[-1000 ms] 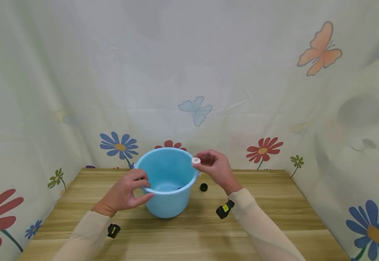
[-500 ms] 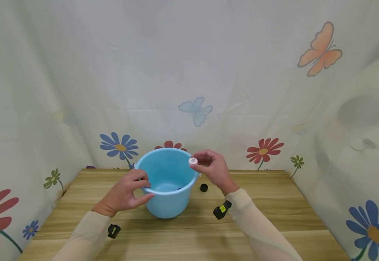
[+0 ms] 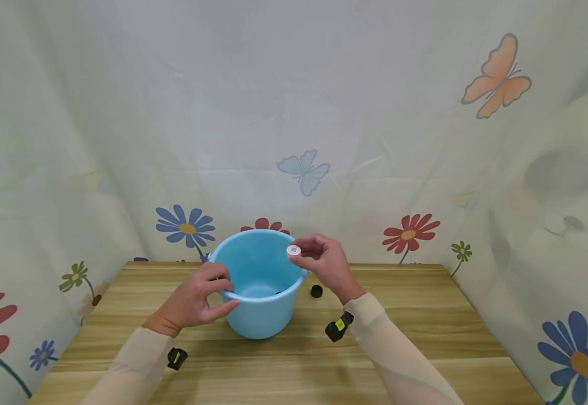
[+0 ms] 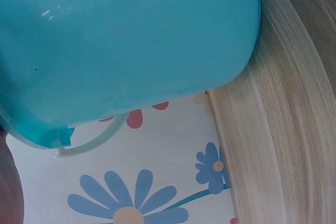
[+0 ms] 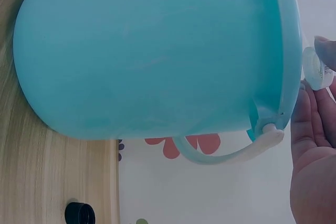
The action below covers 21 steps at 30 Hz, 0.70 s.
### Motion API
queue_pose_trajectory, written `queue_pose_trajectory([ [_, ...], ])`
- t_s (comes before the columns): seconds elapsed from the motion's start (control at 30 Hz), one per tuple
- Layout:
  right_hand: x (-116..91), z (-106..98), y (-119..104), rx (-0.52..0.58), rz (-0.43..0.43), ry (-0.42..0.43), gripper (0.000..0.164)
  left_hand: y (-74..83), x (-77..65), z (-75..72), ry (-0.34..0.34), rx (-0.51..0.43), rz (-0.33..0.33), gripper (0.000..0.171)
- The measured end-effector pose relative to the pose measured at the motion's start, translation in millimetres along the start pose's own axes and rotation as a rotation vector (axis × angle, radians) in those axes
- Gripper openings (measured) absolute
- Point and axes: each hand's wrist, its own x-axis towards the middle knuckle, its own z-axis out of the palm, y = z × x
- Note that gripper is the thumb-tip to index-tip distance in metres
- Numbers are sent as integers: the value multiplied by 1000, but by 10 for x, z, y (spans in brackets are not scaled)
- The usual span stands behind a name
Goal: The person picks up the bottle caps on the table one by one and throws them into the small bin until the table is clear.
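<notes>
A light-blue plastic bucket (image 3: 261,319) stands upright on the table. My left hand (image 3: 193,298) grips its near left rim, thumb outside and fingers over the inside. Above the right part of the bucket's opening, my right hand (image 3: 326,264) pinches a small white bottle cap (image 3: 294,251) with a printed code on its face. In the right wrist view, the white cap (image 5: 317,69) is between thumb and fingers, beside the bucket's rim. Inside the bucket, a small dark thing (image 3: 277,292) barely shows behind the near rim. A black bottle cap (image 3: 316,291) lies right of the bucket.
The wood-grain table (image 3: 400,337) ends at a curtain (image 3: 354,124) printed with flowers and butterflies. The bucket's white handle (image 5: 226,156) hangs down on its far side. Black wrist cameras (image 3: 338,327) sit below both sleeves.
My right hand has moved a little to the left with the white bottle cap, from the bucket's right rim to over its opening. The left hand and the bucket stay in place.
</notes>
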Motion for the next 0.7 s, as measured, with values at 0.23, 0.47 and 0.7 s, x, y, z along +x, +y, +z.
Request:
queue_pose_trajectory([
  [0.23,9,43,1,-10,2,17,37,-25,-24,17,4,-7,2,20],
  [0.47,7,67,-41,2,21,21,38,-19,-21,8,-1,-7,0,20],
  [0.7,10,85,-44,-15,12,14,37,-17,-25,13,-3,-6,3,20],
])
